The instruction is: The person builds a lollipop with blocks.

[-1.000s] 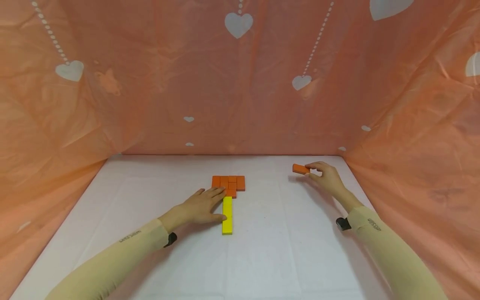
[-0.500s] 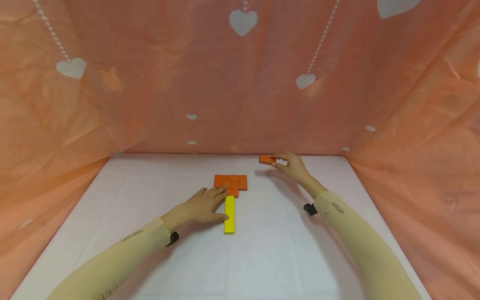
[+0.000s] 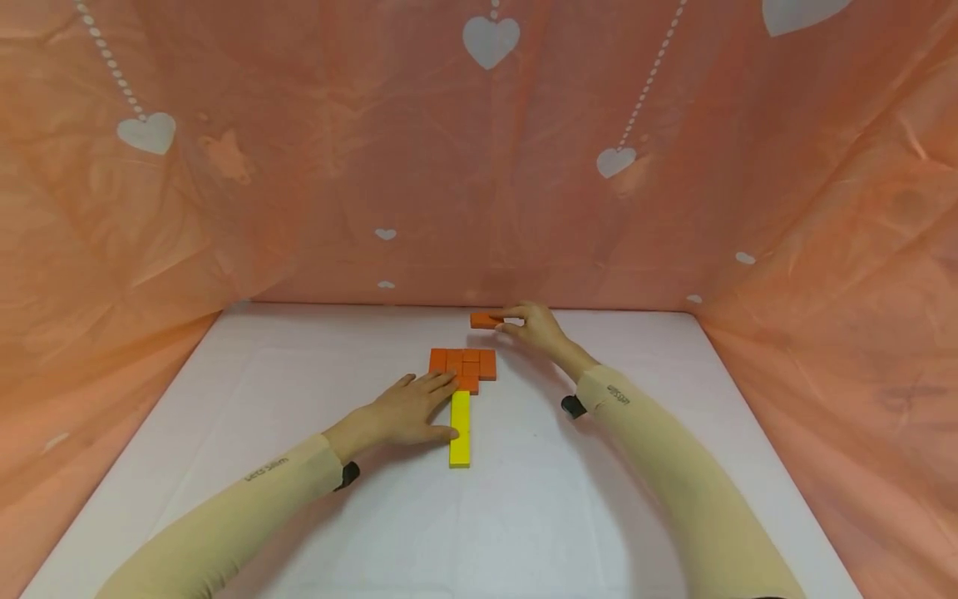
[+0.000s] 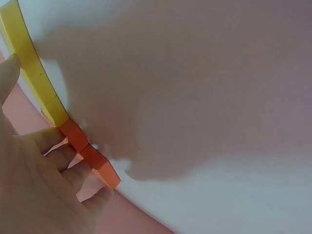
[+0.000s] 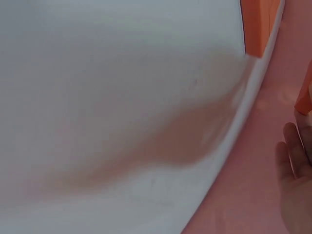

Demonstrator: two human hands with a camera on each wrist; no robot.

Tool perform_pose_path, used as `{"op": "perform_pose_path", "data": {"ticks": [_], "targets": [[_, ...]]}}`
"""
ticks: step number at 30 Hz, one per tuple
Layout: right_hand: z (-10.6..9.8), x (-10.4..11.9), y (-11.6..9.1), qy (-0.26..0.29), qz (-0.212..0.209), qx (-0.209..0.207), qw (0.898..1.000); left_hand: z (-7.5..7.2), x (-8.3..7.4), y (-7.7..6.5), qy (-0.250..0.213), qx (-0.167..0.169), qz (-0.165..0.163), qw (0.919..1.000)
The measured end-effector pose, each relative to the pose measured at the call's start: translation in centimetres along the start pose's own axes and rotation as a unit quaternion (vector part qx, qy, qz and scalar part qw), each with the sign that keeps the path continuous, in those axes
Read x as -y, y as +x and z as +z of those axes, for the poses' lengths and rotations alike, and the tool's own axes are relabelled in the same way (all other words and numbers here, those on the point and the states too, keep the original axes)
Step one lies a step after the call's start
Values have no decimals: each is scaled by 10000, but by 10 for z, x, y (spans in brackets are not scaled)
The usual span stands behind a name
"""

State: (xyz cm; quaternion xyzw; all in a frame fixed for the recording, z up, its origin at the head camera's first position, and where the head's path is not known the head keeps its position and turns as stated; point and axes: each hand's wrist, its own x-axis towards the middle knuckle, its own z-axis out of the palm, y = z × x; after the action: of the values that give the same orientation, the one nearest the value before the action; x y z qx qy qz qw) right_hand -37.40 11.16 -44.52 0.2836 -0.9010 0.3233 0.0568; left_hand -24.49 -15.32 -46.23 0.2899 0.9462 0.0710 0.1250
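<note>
Several orange blocks [image 3: 487, 363] lie edge to edge on the white tabletop, with a yellow strip of blocks [image 3: 460, 441] running from them toward the person. My left hand [image 3: 407, 409] rests at the left side of both, fingers extended over the orange group and thumb on the yellow strip. In the left wrist view its fingertips touch the orange blocks [image 4: 100, 163]. Above the table, just behind the group, my right hand [image 3: 535, 329] pinches one more orange block [image 3: 485, 320] between thumb and fingers. Only part of that held block [image 5: 305, 100] shows in the right wrist view.
A white cloth [image 3: 359, 532] covers the table. Pink sheeting with white hearts [image 3: 419, 166] hangs behind it and along both sides, close beyond the table's back edge.
The right hand has carried its orange block leftward from the right side of the table to just behind the orange group. The left hand stays in place on the blocks.
</note>
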Motion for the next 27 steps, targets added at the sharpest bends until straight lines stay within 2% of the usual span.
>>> {"op": "perform_pose_path", "data": {"ticks": [16, 21, 27], "targets": [[40, 19, 13, 435, 374, 551, 9968, -1, 0, 0, 190, 22, -11, 9998], [45, 20, 14, 139, 502, 645, 9966, -1, 1, -1, 175, 18, -3, 9998], [47, 19, 14, 40, 623, 754, 9952, 0, 1, 0, 176, 20, 4, 9998]]}}
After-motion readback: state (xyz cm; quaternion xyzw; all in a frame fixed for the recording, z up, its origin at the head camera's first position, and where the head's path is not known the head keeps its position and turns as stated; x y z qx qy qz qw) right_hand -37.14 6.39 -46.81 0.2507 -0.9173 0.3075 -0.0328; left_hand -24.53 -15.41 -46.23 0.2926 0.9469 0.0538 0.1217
